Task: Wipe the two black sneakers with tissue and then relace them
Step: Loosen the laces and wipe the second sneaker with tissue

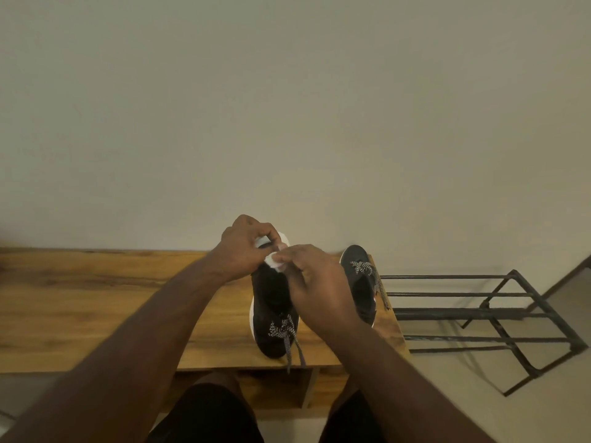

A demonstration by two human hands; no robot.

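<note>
Both hands work a white tissue at the far end of the nearer black sneaker.

The right hand (315,284) pinches the tissue (273,259) between curled fingertips, just below centre of the frame, while the left hand (244,246) curls round the sneaker's (271,302) white-edged far end to steady it, its fingers closed on that end. The sneaker's long axis runs from that grip down the frame toward the person, its loose patterned laces (287,337) trailing over the near edge of the wooden bench (112,298). So the unwiped length seems to lie below the tissue, nearer the right hand. The second sneaker (359,282) stands just to the right, at the bench's right end, partly hidden by the right hand; a metal rack (479,314) lies further right.
</note>
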